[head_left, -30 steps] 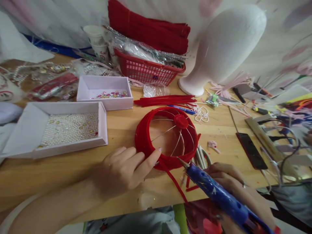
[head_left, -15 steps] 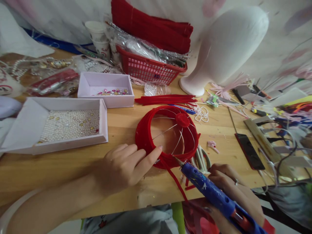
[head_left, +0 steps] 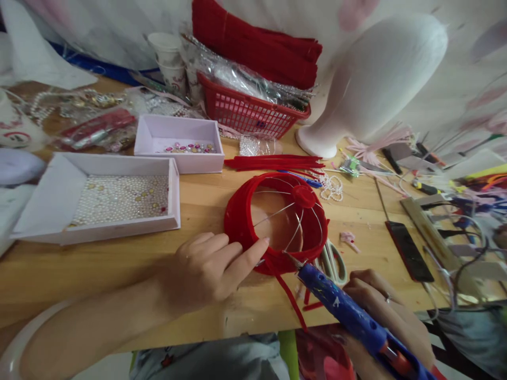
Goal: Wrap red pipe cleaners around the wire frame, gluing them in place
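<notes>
A round red frame (head_left: 240, 211), wrapped in fuzzy strips with thin wires running to a small red disc (head_left: 303, 196), rests on the table. My left hand (head_left: 216, 269) grips its near left rim, the index finger lying along the edge and the thumb hidden. In my right hand (head_left: 386, 311) is a blue hot glue gun (head_left: 344, 306), its metal nozzle touching or very close to the near rim. A loose red strip (head_left: 291, 298) hangs from the frame toward the table edge. Scissors (head_left: 332, 264) lie partly behind the frame and glue gun.
Left of the frame stand a white box of pearls (head_left: 122, 200) and a smaller box of gems (head_left: 186, 148). Behind are red strips (head_left: 277, 162), a red basket (head_left: 253, 111) and a white mannequin head (head_left: 380, 79). A phone (head_left: 410, 250) and cables lie at right.
The whole view has shifted slightly, so things appear a little further right. Both hands keep their places at the frame, and the nozzle stays at the near rim.
</notes>
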Action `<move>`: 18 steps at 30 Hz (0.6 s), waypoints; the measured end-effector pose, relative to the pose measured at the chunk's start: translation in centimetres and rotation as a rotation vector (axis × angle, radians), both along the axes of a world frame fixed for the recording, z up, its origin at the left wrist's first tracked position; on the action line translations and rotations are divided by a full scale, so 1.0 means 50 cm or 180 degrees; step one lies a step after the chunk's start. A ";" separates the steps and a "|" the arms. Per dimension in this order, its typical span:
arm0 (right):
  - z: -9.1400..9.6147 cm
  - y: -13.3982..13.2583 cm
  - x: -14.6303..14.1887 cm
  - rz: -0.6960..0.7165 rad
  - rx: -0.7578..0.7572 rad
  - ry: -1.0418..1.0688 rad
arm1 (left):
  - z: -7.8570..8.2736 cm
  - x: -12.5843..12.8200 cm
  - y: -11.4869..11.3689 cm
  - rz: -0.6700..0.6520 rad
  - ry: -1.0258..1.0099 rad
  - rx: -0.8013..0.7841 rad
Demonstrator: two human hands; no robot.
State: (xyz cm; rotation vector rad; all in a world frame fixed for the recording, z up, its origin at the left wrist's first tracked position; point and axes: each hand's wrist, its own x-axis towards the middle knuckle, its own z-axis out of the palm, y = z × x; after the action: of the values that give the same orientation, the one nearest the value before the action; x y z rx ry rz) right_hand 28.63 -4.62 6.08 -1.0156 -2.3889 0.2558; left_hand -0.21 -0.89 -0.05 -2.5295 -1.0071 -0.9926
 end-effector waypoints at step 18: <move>0.004 -0.002 -0.021 -0.0528 0.0279 0.0382 | 0.018 -0.001 0.004 0.0015 -0.0010 0.0182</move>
State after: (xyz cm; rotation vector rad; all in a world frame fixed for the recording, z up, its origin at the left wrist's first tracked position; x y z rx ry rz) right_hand 27.57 -4.70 6.26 -1.1178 -2.1752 0.1458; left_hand -0.27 -0.72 0.84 -2.4793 -0.9710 -1.0098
